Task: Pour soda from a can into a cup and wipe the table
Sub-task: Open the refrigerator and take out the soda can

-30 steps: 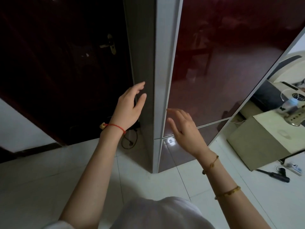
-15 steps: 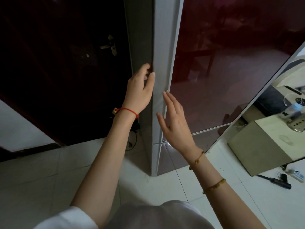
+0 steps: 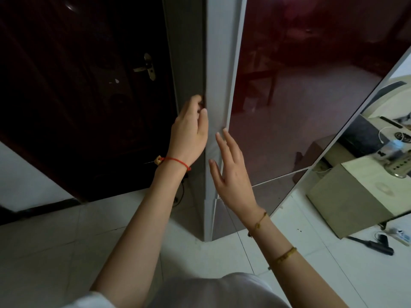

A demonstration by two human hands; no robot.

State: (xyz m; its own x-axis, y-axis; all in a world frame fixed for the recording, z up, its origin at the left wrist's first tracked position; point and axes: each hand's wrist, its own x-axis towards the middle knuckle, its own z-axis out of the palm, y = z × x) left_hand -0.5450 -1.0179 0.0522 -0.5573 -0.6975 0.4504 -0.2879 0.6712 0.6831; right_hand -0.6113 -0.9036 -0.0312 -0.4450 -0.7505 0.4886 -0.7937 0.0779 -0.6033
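A tall fridge with a glossy dark red door (image 3: 300, 90) and a pale grey side edge (image 3: 219, 70) stands in front of me. My left hand (image 3: 189, 132) curls its fingers into the groove at the door's left edge, thumb on the grey strip. My right hand (image 3: 231, 172) is flat and open, fingertips against the front corner of the same door edge, holding nothing. No can, cup or cloth is in view.
A dark wooden door (image 3: 77, 85) with a brass handle (image 3: 146, 67) is to the left. A low beige cabinet (image 3: 347, 196) with a power strip and gadgets stands at the right. A black tool (image 3: 375, 246) and cables lie on the white tiled floor (image 3: 55, 252).
My left hand rose and hooked its fingers behind the fridge door's edge. My right hand moved up and left until its fingertips reached that edge.
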